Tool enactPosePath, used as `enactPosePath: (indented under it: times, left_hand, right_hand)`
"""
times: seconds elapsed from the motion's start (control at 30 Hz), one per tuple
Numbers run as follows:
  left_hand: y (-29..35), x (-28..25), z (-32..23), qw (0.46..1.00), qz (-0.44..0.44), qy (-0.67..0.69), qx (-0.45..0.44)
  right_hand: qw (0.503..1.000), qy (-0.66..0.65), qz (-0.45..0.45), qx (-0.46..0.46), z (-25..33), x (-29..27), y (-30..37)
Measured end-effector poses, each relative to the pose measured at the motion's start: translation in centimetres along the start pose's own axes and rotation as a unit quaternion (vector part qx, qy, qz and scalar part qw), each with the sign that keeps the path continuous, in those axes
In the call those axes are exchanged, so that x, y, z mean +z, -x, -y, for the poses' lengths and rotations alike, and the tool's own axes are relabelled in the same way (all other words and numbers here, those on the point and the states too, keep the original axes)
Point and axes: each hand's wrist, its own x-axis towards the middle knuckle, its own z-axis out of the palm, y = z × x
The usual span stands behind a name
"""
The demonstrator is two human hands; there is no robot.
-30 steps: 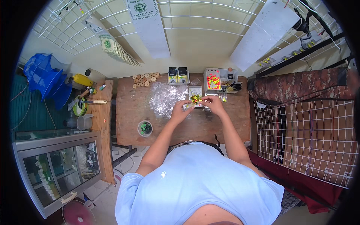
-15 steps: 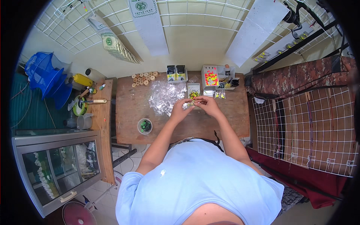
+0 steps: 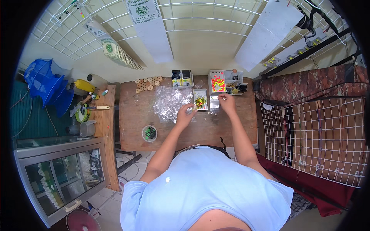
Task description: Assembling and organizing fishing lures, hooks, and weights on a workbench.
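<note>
My left hand (image 3: pixel 185 115) is curled at the right edge of a heap of clear plastic bags (image 3: pixel 172 102), thumb and fingertips closed together. Whatever it pinches is too small to make out. Just beside those fingers stands a small white tray (image 3: pixel 200 91) with a tangle of yellow, green and red small pieces (image 3: pixel 200 102). My right hand (image 3: pixel 227 104) is held below a white box (image 3: pixel 216 89) of pink and yellow pieces, its fingertips pressed together. What lies between them is hidden. Between tray and right hand is a flat clear packet (image 3: pixel 214 103).
Wooden rings (image 3: pixel 146 82) lie in rows at the back left of the wooden table (image 3: pixel 135 111). A round tub (image 3: pixel 149 133) of dark green pieces stands near the front left. At the back are a box of black-topped packets (image 3: pixel 182 79) and a grey organiser (image 3: pixel 236 79).
My hands were together over the small tray. They have parted: the right has moved right, below the white box, and the left slightly left and nearer me. The tray's contents now show.
</note>
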Motion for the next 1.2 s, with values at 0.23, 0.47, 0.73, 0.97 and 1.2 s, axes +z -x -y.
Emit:
enactPosePath:
  times: [0.23,0.47,0.73,0.97,1.2]
  left_hand:
    - [-1.3,0.5,0.4,0.997,0.016,0.021,-0.073]
    - [-1.8,0.9,-0.3,0.994,0.024,0.042,-0.095]
    - [-1.4,0.5,-1.0,0.995,0.017,0.041,-0.091]
    - [-0.8,0.2,-1.6,1.0,0.024,0.002,0.003]
    - [0.2,0.3,-3.4,0.994,0.049,-0.061,0.08]
  right_hand:
    - [0.989,0.147,-0.012,-0.001,1.8,-1.1,-5.3]
    - [0.958,0.288,0.003,-0.002,1.6,0.7,-7.2]
    - [0.991,0.13,-0.003,0.04,2.1,0.7,-6.7]
    - [0.957,-0.233,0.116,0.128,1.6,1.9,-1.0]
    - [0.948,-0.252,0.197,-0.002,2.6,3.0,4.4]
